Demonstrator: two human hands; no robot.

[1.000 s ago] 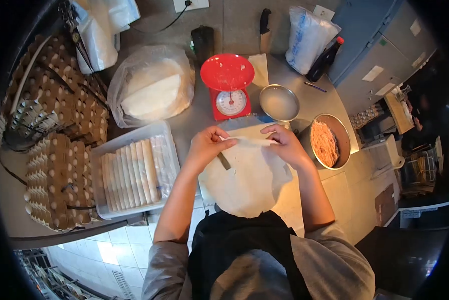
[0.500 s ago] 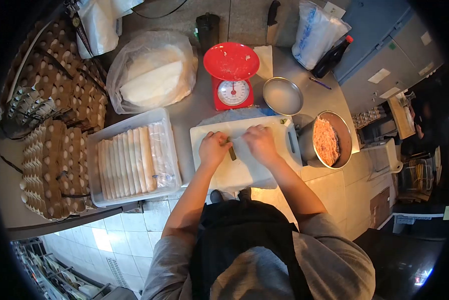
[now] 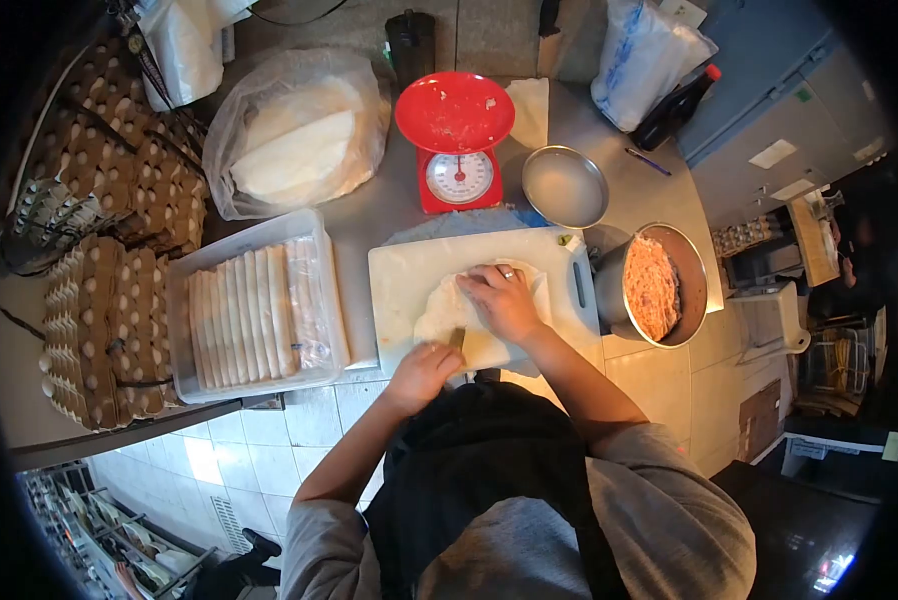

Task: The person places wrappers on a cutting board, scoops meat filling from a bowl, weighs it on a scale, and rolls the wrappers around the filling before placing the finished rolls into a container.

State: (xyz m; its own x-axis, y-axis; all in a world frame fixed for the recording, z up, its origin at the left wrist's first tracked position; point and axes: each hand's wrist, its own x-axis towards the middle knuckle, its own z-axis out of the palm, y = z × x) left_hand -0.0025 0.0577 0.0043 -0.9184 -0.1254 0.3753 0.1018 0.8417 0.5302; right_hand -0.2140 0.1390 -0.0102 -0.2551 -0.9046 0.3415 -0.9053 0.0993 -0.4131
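On the white cutting board (image 3: 394,270) lies a thin, pale, roundish wrapper sheet (image 3: 437,308). My right hand (image 3: 504,302), with a ring on one finger, rests on the sheet's upper part with its fingers stretched leftward. At the board's front edge my left hand (image 3: 424,378) is closed on a narrow flat brownish stick (image 3: 457,338), which points up over the wrapper's lower edge. Left of the board, a clear plastic tub (image 3: 337,300) holds several long pale rolls (image 3: 239,320) side by side. A metal pot (image 3: 697,290) of orange-pink shredded filling (image 3: 651,290) stands to the right.
Behind the board stand a red scale (image 3: 459,180) and a metal bowl (image 3: 566,188) of cloudy liquid. A plastic bag of pale sheets (image 3: 299,150) lies back left. Stacked egg trays (image 3: 109,330) fill the far left. A dark red-capped bottle (image 3: 674,112) is back right.
The wrapper sheet now lies spread on the board. My left hand has moved down toward the board's front edge with the stick. My right hand has shifted slightly left and down.
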